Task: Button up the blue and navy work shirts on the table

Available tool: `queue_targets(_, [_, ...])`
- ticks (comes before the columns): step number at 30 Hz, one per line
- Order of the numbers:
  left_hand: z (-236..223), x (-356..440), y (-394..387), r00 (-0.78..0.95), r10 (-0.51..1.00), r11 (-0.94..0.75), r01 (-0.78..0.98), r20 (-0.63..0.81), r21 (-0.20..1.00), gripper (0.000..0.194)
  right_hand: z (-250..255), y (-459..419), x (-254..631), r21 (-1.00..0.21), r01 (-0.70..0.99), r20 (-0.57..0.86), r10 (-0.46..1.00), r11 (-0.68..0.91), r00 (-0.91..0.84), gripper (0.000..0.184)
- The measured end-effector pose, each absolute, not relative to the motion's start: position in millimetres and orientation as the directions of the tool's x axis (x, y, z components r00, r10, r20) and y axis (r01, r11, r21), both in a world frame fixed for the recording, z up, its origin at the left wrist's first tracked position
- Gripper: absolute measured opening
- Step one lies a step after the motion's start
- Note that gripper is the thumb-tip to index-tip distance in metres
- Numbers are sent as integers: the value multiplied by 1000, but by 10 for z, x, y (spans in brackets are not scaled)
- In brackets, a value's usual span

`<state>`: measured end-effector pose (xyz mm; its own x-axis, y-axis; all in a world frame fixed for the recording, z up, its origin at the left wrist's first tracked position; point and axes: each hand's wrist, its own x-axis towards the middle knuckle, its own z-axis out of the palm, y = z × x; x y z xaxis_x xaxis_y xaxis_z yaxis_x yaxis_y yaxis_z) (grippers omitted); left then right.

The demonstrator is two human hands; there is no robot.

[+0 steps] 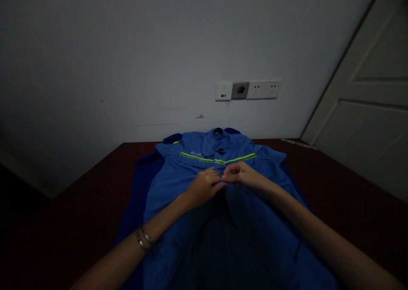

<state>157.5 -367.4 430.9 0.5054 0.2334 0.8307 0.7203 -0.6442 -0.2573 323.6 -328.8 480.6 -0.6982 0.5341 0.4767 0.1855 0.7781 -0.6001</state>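
A blue work shirt point(172, 183) with a yellow-green reflective stripe point(237, 158) and white letters on the chest lies spread on its back, collar toward the wall. Below the stripe, its lower front hangs apart. My left hand point(204, 187) pinches one front edge at the middle of the chest. Meeting it fingertip to fingertip, my right hand point(240, 174) pinches the other side of the front. A small pale spot shows between the fingertips, perhaps a button; it is too small to be sure. Two bracelets point(144, 238) circle my left wrist.
Under the shirt lies a darker blue garment point(140, 188), its edges showing at both sides. Both rest on a dark red-brown tabletop point(95, 183). A white wall with a row of sockets point(263, 90) stands behind. At right is a panelled door point(366, 111); a thin strip point(298, 143) lies near it.
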Motion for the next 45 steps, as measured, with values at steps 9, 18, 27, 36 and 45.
queue_targets(9, [4382, 1462, -3661, 599, 245, -765, 602, 763, -227, 20, 4794, -3297, 3285, -643, 140, 396, 483, 753, -781, 24])
queue_targets(18, [4458, 1417, -3777, 615, 376, -855, 519, 693, 3, 23, 4835, -3404, 3376, -529, 181, 304, 384, 829, -872, 26])
queue_targets(27, [4841, 1231, -3853, 364, 440, -789, 594, 821, 159, 41, 4936, -3367, 3542, -434, 202, 366, 376, 878, -851, 39])
queue_targets(36, [5359, 592, -3206, 51, 452, -609, 747, 891, 266, 42, 5259, -2907, 3671, -434, 257, 564, 483, 864, -670, 42])
queue_targets(45, [5720, 217, -2770, 40, 476, -315, 940, 879, 128, 38, 5774, -2129, 3633, 15, 648, 790, 388, 762, -475, 24])
